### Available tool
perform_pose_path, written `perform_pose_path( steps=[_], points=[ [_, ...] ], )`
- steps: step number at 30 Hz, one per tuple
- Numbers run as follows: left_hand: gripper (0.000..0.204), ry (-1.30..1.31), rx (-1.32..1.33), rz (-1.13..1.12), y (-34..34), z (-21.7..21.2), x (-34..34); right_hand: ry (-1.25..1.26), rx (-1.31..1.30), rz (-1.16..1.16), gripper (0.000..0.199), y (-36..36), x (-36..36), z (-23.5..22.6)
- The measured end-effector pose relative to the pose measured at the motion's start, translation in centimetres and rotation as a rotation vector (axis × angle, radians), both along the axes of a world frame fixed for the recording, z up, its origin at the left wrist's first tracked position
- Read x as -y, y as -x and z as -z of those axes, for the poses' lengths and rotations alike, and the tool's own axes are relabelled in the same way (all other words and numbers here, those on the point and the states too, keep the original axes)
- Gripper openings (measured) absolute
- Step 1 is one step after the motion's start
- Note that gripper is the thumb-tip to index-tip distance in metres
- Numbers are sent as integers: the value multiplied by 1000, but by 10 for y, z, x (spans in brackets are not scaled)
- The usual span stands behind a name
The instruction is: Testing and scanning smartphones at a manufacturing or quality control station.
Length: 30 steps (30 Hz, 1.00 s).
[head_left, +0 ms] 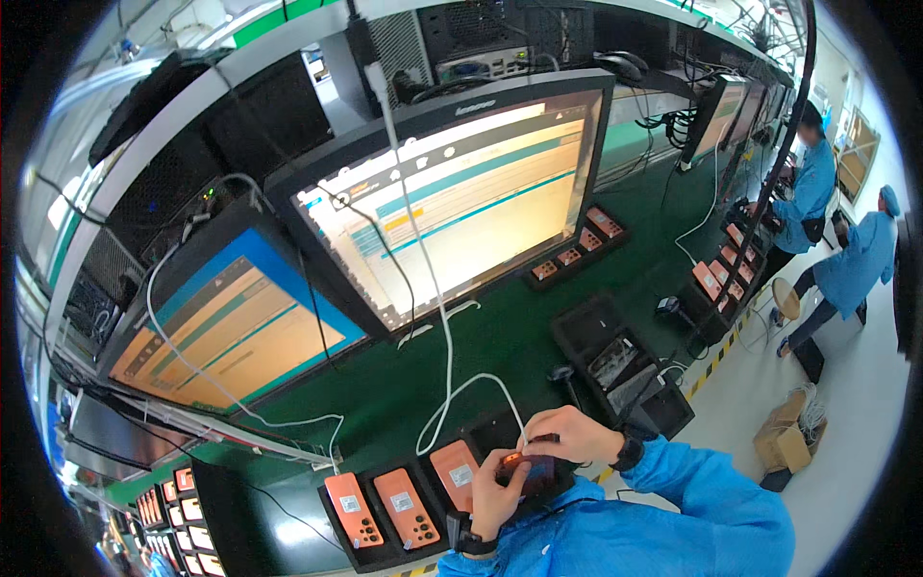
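Observation:
In front of my body, my left hand is closed round a smartphone with a dark, shiny face and an orange-lit spot near its end. My right hand pinches the end of a white cable at that end of the phone. Whether the plug sits inside the phone's port is hidden by the fingers. Left of my hands, a black tray carries orange phones, among them one on the left, one in the middle and one partly behind my left hand.
A large monitor and a second screen stand behind the green bench. A black case lies right of my hands. Another tray of phones sits beneath the monitor. Two people in blue are at the far right.

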<state>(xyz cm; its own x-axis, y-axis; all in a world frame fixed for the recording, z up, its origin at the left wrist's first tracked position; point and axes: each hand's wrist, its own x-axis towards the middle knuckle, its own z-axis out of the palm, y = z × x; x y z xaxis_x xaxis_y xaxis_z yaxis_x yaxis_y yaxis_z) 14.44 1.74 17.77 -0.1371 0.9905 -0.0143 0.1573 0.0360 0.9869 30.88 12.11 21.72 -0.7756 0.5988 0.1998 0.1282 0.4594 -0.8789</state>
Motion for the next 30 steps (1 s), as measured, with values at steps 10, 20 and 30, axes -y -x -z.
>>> perform_pose_path(
  steps=[10,20,30],
  points=[
    [34,-80,-86,-433,14,67,-61,422,-30,665,27,-62,26,115],
    [11,-68,-77,-50,-47,29,-7,871,428,899,33,-204,154,294],
    [19,133,126,484,-88,12,-8,1155,622,1268,34,-258,337,299]
  ],
)
